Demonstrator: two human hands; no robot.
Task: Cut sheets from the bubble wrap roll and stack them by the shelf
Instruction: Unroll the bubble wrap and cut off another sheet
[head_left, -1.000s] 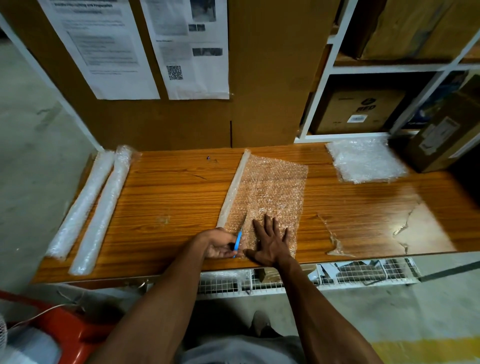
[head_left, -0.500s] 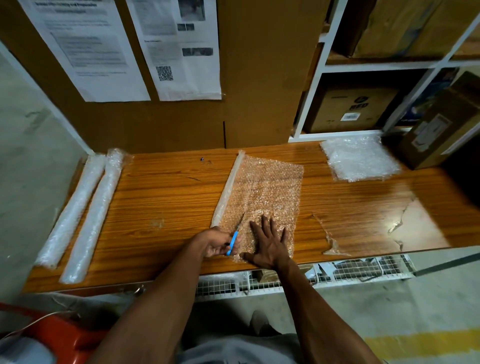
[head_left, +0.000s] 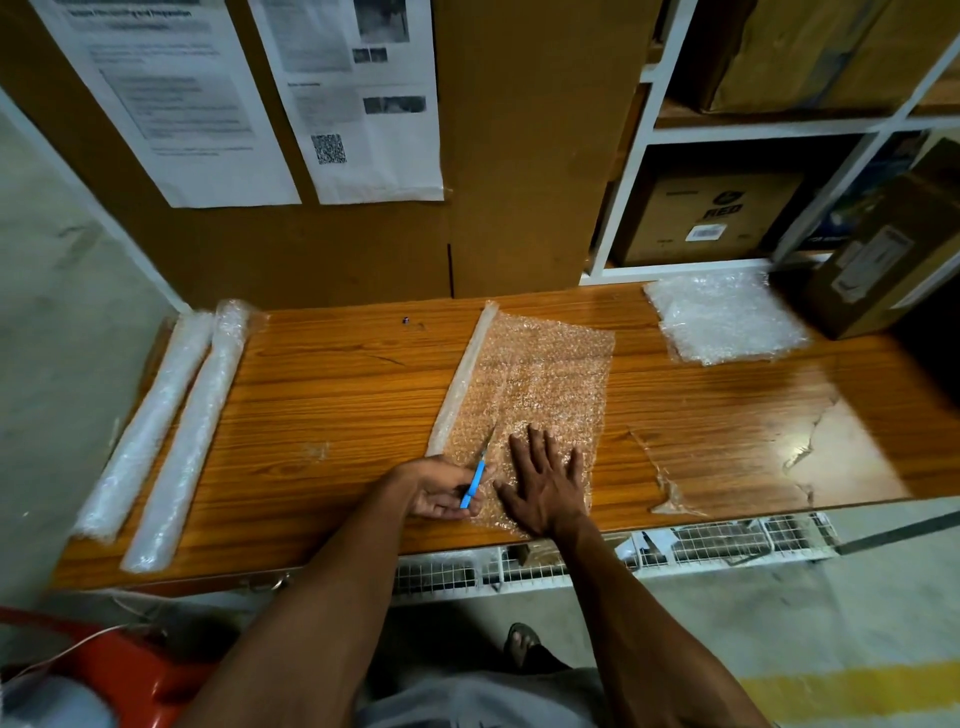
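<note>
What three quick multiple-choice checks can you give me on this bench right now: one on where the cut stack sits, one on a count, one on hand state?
1. Where does the stack of cut sheets lie on the table?
A. Far right, by the white shelf
B. Far left edge
C. Under the right hand

2. How many spare rolls lie at the table's left end?
A. One
B. Two
C. Four

3. What is the right hand doing?
A. Gripping the cutter
B. Pressing flat on the unrolled bubble wrap
C. Hanging off the table

Answers: 1 A, the stack lies just below the white shelf. 2 B, two spare rolls lie side by side. 3 B, its fingers are spread on the bubble wrap while the left hand holds the blue cutter.
</note>
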